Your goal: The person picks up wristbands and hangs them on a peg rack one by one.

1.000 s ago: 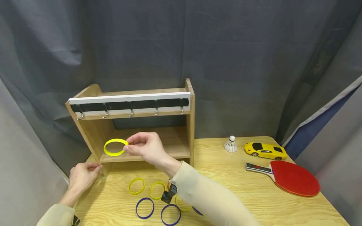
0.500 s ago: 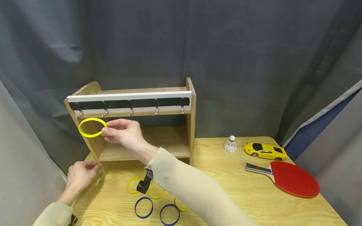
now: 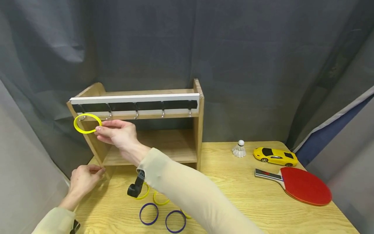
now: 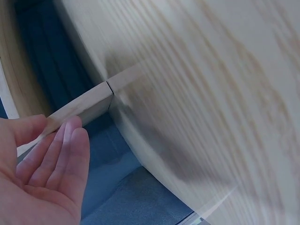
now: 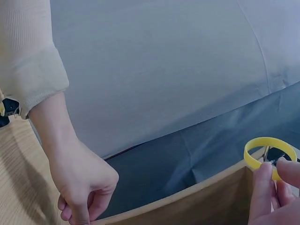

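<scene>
My right hand (image 3: 121,133) pinches a yellow silicone wristband (image 3: 87,132) between thumb and fingers. The band overlaps the leftmost hook (image 3: 83,117) in the head view; in the right wrist view a hook shows through the wristband (image 5: 251,161). Several metal hooks line the white and black rail (image 3: 134,97) along the front of a wooden shelf (image 3: 200,130). Low at the shelf's left front, my left hand (image 3: 83,178) grips its wooden edge. The left wrist view shows that thumb and the fingers at a wooden bar (image 4: 89,101).
Yellow wristbands (image 3: 161,203) and purple wristbands (image 3: 149,224) lie on the table before the shelf, some partly behind the right arm. To the right are a shuttlecock (image 3: 239,150), a yellow toy car (image 3: 274,157) and a red table tennis bat (image 3: 305,187). Curtains hang behind.
My right hand has carried the yellow wristband left and upward, from before the lower shelf board to the leftmost hook. The left hand has stayed at the shelf's edge.
</scene>
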`<state>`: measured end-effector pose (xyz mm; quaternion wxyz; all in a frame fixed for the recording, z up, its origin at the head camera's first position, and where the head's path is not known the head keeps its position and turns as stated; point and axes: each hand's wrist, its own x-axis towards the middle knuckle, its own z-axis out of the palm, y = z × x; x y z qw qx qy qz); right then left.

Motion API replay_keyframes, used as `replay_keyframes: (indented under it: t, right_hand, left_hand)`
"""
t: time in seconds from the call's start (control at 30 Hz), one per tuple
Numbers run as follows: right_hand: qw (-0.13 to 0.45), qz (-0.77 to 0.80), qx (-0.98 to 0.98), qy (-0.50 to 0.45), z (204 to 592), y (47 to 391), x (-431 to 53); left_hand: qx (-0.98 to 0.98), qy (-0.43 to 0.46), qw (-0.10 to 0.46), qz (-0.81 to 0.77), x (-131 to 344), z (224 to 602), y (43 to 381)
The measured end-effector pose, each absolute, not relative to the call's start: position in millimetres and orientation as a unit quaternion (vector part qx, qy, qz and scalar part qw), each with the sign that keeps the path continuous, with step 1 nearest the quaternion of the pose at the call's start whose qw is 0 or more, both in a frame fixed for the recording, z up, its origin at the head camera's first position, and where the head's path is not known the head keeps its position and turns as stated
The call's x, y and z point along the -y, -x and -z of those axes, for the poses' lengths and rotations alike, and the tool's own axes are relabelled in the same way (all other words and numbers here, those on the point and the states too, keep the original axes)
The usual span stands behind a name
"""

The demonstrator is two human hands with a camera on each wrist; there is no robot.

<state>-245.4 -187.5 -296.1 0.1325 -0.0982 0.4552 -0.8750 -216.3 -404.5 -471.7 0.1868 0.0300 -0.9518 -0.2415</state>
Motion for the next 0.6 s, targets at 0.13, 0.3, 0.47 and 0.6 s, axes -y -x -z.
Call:
replay_keyframes:
  t: [0.13,0.3,0.47,0.6]
  right_hand:
    - [0.125,0.876,-0.458,0.087,297.5,244.3,191.2]
    - [0.123,0.871,-0.469,0.078,302.5,243.2,193.2]
    - [0.128,0.865,-0.479,0.076,308.5,242.3,193.3]
    - [0.129,0.864,-0.480,0.075,311.2,242.3,194.8]
  left_hand:
    - [0.952,-0.032,0.183,0.242,403.8,471.3,217.0]
    - [0.953,-0.034,0.179,0.241,403.5,470.7,217.1]
    - [0.954,-0.038,0.170,0.243,403.1,469.6,217.3]
    - [0.954,-0.040,0.174,0.241,403.2,469.5,217.1]
